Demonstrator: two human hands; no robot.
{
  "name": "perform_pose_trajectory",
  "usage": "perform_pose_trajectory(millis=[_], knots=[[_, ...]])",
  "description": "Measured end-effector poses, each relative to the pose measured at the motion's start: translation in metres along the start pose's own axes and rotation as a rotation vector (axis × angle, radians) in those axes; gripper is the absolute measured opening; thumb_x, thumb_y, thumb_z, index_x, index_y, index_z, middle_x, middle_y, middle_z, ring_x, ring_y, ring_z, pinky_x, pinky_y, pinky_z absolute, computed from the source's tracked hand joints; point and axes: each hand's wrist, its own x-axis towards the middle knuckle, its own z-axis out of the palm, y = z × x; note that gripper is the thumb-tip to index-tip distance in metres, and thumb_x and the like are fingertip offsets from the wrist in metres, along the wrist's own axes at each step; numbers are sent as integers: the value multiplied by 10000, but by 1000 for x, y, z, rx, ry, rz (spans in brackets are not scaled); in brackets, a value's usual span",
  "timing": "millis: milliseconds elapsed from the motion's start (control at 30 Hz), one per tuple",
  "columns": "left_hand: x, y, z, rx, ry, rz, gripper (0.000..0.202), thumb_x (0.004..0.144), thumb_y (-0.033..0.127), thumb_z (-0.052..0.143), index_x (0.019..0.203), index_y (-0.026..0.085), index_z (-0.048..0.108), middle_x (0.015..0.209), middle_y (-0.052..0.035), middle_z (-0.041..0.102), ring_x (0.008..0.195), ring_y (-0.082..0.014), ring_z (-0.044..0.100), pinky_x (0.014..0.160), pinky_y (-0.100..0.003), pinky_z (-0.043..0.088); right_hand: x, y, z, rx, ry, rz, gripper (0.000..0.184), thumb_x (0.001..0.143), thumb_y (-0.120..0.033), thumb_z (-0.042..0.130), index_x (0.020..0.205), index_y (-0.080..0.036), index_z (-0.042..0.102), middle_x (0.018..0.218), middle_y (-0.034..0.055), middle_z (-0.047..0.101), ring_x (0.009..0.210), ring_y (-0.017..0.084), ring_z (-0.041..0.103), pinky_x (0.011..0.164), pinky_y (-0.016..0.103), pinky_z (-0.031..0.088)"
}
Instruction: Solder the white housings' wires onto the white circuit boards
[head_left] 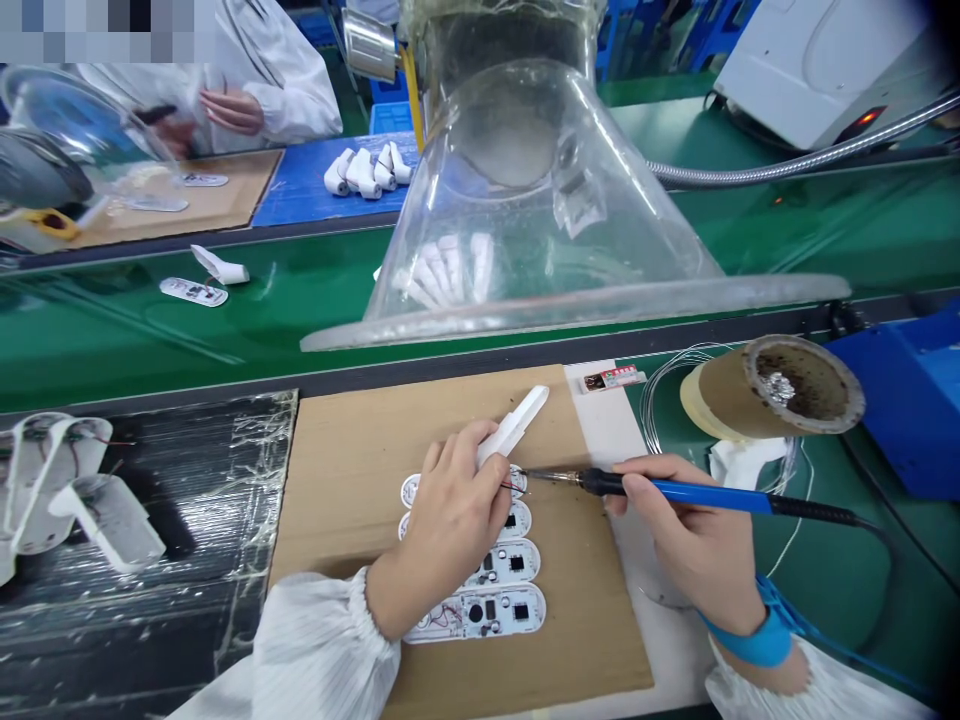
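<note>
My left hand (450, 520) is closed on a white plastic housing (517, 422), holding it down over the top one of several white circuit boards (487, 610) lined up on a cardboard mat (352, 470). My right hand (694, 535) grips a blue-handled soldering iron (705, 494) like a pen. Its tip (529, 473) touches the top board by thin red wires at the housing's lower end. A blue strap circles my right wrist (757, 630).
A clear fume hood (540, 200) hangs over the green conveyor (187, 330). A solder stand with tape roll (780, 390) and a blue station (915, 400) sit right. White housings (67, 490) lie left. Another person's hands (225, 108) work across the belt.
</note>
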Motion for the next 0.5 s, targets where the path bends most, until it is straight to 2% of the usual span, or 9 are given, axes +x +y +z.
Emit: perform_pose_trajectory(millis=[367, 500], knots=[[1, 0, -1, 18, -10, 4, 163, 965, 43, 567, 945, 201, 603, 1367, -171, 630, 1090, -310, 636, 833, -431, 498, 1, -2, 2, 20, 19, 1, 192, 1005, -412, 756, 927, -239, 786, 682, 21, 778, 565, 188, 761, 535, 253, 639], [0, 0, -2, 12, -12, -1, 160, 967, 48, 563, 939, 201, 603, 1360, -170, 635, 1081, -307, 640, 825, -431, 504, 1, -2, 3, 17, 17, 1, 169, 1005, -389, 754, 931, -240, 788, 671, 18, 774, 569, 189, 760, 533, 251, 632]])
